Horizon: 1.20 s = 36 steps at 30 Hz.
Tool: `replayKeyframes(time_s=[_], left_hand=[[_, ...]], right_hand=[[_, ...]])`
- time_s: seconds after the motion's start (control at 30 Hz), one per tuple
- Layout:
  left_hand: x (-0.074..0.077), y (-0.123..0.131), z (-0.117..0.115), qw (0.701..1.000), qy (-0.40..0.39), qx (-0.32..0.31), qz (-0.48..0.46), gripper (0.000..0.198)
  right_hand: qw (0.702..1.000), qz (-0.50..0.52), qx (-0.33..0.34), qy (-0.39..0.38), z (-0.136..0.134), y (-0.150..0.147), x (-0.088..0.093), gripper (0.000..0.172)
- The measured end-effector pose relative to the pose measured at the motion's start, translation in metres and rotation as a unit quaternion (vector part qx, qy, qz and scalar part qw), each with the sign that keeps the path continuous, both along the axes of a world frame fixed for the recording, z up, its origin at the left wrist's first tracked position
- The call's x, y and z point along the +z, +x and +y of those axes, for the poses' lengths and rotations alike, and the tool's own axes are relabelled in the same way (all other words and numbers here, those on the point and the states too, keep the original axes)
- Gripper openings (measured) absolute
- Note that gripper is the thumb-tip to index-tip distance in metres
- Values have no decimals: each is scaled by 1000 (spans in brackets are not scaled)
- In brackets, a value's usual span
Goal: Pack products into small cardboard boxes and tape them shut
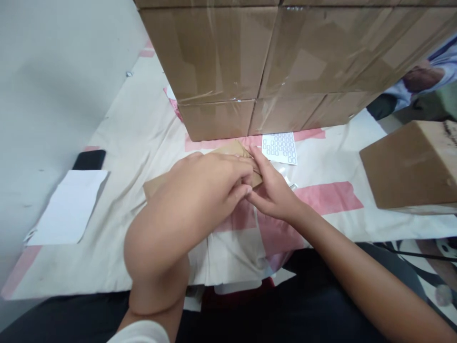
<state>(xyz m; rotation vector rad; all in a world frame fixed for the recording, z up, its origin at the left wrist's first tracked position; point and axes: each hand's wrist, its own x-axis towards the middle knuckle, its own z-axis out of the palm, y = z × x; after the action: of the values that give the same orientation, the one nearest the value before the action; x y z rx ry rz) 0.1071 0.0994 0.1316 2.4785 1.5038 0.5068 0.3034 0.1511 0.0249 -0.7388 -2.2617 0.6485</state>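
Note:
A flat, light-brown paper or cardboard packet [230, 148] lies on the cloth-covered table in front of me, mostly hidden beneath my left forearm and hands. My left hand [238, 177] reaches over it with curled fingers, closed at its right end. From the right, my right hand [272, 187] grips the same end, its thumb and fingers meeting my left fingertips. What exactly the fingertips pinch is hidden. Just behind my right hand lies a white sheet of small printed labels [279, 147], partly overlapped by pink tape.
Stacked taped cardboard boxes [221, 57] stand at the back. Another carton [407, 166] sits at the right. White paper [69, 207] and a black phone [89, 160] lie at the left by the wall. Another person's hand [423, 76] shows at the far right.

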Motion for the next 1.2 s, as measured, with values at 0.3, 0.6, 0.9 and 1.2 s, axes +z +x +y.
replayKeyframes(time_s=[0.3, 0.6, 0.9, 1.2], left_hand=[[-12, -3, 20, 991, 50, 116, 33, 25], [-12, 1, 25, 997, 11, 75, -14, 17], [8, 3, 17, 992, -54, 13, -110, 25], [-24, -3, 39, 995, -47, 86, -25, 19]], right_hand=[[999, 17, 12, 24, 0, 1, -4, 85], [999, 19, 8, 28, 0, 2, -8, 81], [999, 30, 9, -2, -1, 1, -7, 71], [1000, 22, -5, 8, -2, 0, -9, 72]])
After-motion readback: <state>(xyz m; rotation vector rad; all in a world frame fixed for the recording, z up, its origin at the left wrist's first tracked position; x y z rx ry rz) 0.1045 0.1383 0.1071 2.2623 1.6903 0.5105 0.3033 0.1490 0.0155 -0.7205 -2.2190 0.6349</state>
